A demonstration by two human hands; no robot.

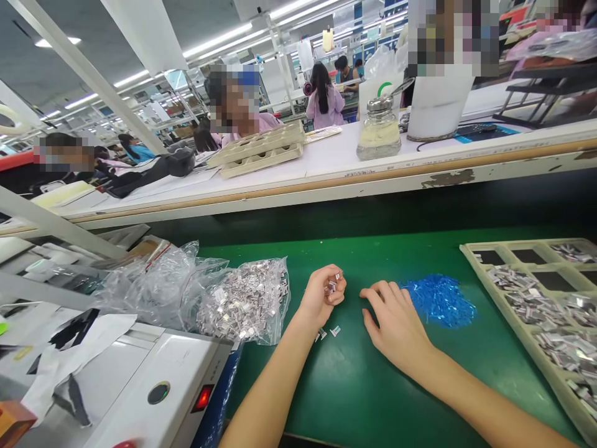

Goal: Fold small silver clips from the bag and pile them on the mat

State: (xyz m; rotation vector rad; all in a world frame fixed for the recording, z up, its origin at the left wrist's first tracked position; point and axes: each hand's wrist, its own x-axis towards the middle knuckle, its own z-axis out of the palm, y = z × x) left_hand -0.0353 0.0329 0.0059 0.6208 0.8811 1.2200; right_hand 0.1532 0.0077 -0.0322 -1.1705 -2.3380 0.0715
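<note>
My left hand [324,292] is curled around several small white-and-silver parts [331,287], which show between its fingers above the green mat. A few more loose parts [335,331] lie on the mat just below that wrist. To its right, my right hand [389,314] is palm down with its fingers apart and bent, and nothing shows in it. Beside its knuckles lies a pile of thin blue pieces [441,300]. A clear plastic bag full of small metallic parts [247,302] rests to the left of my left hand.
At the right edge stands a beige compartment tray [508,317] with metallic parts. A white machine [153,379] with a red lit switch fills the lower left. Behind the mat, a raised shelf [289,186] carries a glass jar [379,134] and stacked trays [263,149]. People sit beyond.
</note>
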